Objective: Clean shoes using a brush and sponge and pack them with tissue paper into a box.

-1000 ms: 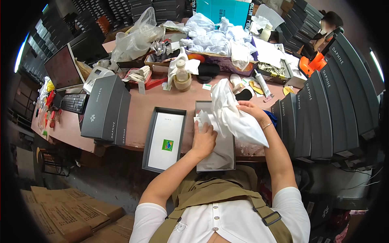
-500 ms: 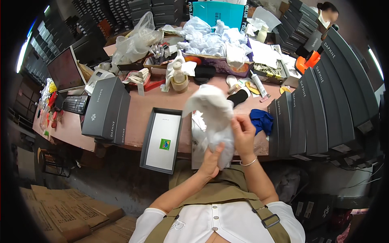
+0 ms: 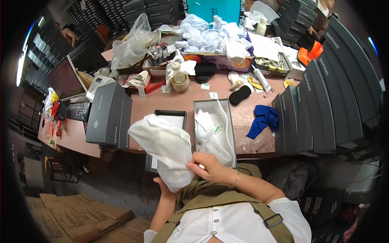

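As your right hand (image 3: pixel 208 168) pinches the white bundle (image 3: pixel 164 148) by its side and your left hand (image 3: pixel 167 189), fingers partly hidden, supports its bottom, keep that base steady and tug the wrap gently. It has since swung left, clear of the open box (image 3: pixel 211 102) beyond your right hand.

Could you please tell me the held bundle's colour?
The bundle is white, clearest in the head view.

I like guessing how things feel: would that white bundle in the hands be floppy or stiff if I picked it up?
The white bundle is probably soft outside, since its covering wrinkles. Something firmer may be inside, because it sticks out past the left hand without drooping.
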Demonstrator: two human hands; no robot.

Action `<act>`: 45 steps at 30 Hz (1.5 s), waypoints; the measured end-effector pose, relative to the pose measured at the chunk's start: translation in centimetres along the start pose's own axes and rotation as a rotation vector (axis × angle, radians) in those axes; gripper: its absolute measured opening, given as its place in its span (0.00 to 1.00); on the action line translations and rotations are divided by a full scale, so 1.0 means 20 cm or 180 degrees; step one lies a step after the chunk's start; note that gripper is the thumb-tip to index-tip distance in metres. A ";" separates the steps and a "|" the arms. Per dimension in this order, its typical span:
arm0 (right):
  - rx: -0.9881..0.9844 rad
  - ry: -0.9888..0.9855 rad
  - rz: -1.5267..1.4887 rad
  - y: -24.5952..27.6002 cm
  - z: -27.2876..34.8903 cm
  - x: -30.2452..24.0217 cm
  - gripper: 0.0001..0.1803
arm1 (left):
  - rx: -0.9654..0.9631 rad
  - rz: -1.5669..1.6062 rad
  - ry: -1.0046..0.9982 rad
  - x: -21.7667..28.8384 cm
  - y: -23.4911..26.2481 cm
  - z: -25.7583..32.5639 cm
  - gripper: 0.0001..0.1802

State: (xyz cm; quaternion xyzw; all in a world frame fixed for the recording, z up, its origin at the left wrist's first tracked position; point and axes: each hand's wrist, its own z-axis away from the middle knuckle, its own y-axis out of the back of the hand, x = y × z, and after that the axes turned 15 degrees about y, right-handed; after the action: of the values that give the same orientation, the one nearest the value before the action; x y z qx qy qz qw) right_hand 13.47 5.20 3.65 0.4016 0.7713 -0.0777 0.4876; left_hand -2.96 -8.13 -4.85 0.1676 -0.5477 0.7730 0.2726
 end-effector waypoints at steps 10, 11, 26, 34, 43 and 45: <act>-0.0372 -0.0456 0.0446 0.01 -0.14 0.18 0.14 | 0.0977 -0.1360 -0.0469 -0.02 0.08 0.00 0.56; -0.0401 -0.0483 0.0379 -0.01 -0.14 0.21 0.14 | 0.1026 -0.1356 -0.0451 -0.01 0.07 0.00 0.56; -0.0180 0.0305 0.1252 0.20 -0.05 0.03 0.11 | 0.0256 0.0302 0.0955 -0.17 0.07 -0.12 0.51; 0.0187 -0.0878 0.0220 0.18 -0.06 0.03 0.21 | 0.0193 0.0835 0.0790 -0.08 -0.12 -0.08 0.49; -0.3453 -0.0825 0.1568 0.06 0.17 0.06 0.18 | 0.0737 -0.0764 0.0151 -0.05 0.02 -0.14 0.36; -0.1545 -0.0989 0.1023 0.35 0.01 -0.09 0.30 | 0.0466 -0.0834 0.0715 0.10 0.03 -0.09 0.35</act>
State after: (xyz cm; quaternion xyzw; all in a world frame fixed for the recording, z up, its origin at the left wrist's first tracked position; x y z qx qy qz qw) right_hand 18.76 8.74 6.87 0.3735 0.6105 0.1260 0.6870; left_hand -4.93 -6.09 -4.80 0.1694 -0.4296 0.7826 0.4175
